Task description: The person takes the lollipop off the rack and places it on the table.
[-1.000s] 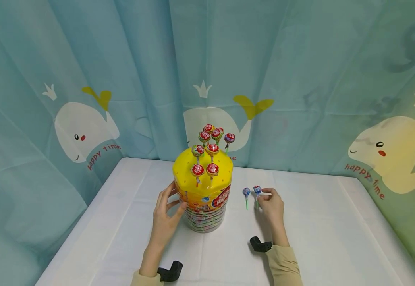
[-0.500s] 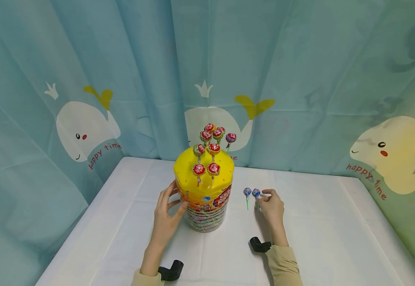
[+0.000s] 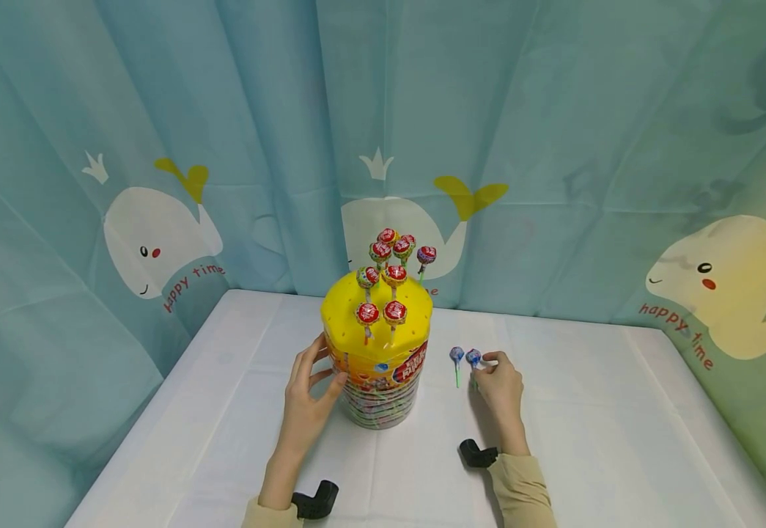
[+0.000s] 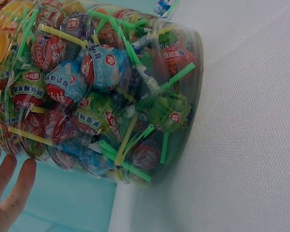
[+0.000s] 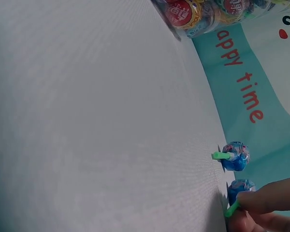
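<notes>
In the head view, the white table [image 3: 594, 411] runs back to a far edge in front of the blue curtain [image 3: 277, 147], with its side edges slanting down left and right; a broad stretch of white cloth lies between the right hand [image 3: 500, 383] and the right edge, and a narrower gap between that hand and the jar [image 3: 379, 407]. The right hand pinches a blue lollipop [image 3: 473, 357], its wrapped head just beyond the fingertips, while a second lollipop [image 3: 457, 354] lies just to its left. The left hand [image 3: 306, 400] rests spread against the jar's left side. Several lollipops [image 3: 394, 313] stand in the yellow lid [image 3: 412, 330]. A red oval label [image 3: 413, 362] bears white lettering (too small to read surely), and the curtain says "happy time".

In the left wrist view, the jar's base meets the cloth, and the hand's fingertips lie near its clear wall; wrappers inside carry Chinese characters and part of "DELICIOUS".

In the right wrist view, wide cloth stretches beside the pinch, thumb and finger closed on the green stick [image 5: 232, 210]; "appy time" shows in red.
</notes>
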The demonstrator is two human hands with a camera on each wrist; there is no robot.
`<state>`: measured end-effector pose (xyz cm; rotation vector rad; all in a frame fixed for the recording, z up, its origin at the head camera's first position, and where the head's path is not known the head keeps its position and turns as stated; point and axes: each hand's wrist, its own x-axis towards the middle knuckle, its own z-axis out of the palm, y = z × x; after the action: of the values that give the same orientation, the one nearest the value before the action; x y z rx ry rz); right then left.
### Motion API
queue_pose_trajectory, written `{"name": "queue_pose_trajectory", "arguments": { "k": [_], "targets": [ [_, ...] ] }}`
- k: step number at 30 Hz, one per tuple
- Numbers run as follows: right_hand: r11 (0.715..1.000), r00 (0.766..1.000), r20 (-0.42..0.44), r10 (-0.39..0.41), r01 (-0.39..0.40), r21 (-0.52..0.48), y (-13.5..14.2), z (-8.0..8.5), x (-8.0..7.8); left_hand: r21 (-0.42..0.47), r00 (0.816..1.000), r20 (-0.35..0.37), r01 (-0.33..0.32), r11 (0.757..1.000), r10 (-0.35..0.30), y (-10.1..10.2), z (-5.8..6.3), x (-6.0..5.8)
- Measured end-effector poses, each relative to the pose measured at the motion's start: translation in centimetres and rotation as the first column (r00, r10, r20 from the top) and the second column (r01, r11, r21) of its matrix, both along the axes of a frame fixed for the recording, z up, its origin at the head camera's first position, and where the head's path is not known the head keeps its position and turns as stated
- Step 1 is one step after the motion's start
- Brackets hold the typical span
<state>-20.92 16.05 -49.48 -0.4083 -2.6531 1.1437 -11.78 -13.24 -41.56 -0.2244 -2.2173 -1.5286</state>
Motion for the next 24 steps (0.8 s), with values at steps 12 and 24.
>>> {"name": "queue_pose_trajectory", "arguments": {
  "k": [12, 24],
  "targets": [
    [1.0, 1.0, 0.0, 0.001, -0.001, -0.008, 0.2, 0.0, 0.2, -0.007, 1.0, -0.016, -0.005, 1.0, 0.004, 0.0, -0.1, 0.0],
    [0.999, 0.998, -0.07, 0.011, -0.015, -0.051, 0.0, 2.6, 1.1, -0.002, 1.0, -0.004, -0.003, 1.0, 0.003, 0.0, 0.0, 0.1]
  ]
}}
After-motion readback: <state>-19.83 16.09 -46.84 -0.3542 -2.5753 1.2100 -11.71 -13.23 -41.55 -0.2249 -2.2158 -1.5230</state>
